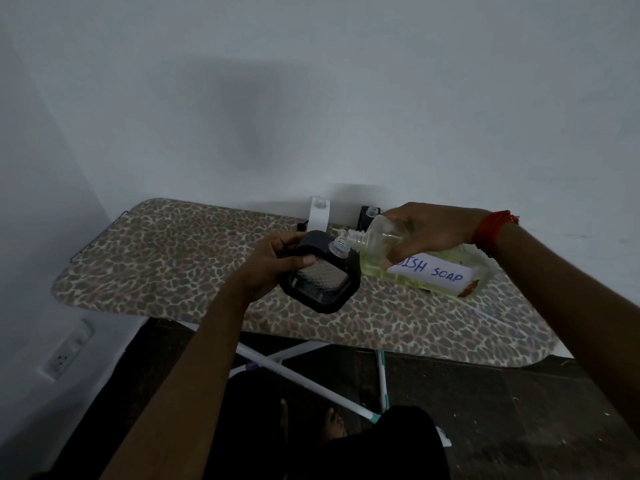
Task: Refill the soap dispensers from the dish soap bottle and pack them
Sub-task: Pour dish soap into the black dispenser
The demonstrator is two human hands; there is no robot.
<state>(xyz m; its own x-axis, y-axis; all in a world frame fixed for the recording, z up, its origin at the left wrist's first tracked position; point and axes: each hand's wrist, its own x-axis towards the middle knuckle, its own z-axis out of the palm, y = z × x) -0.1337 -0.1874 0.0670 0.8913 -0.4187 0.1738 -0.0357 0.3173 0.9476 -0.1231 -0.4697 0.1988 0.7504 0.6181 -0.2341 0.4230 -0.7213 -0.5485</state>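
Note:
My left hand [277, 261] grips a black square soap dispenser [320, 284], tilted, with its clear threaded neck [337, 244] uncapped. My right hand [426, 233] holds the clear dish soap bottle [433, 268] on its side; yellow-green liquid fills its lower half and a white label reads "DISH SOAP". The bottle's open mouth [353, 234] is right beside the dispenser's neck. No stream of soap is visible between them.
Everything is held above a leopard-print ironing board [173, 258] set against a white wall. A white dispenser [318, 216] and a second black dispenser [369, 216] stand at the board's back edge, with a small black pump part [302, 226] near them. A wall socket [67, 351] is at lower left.

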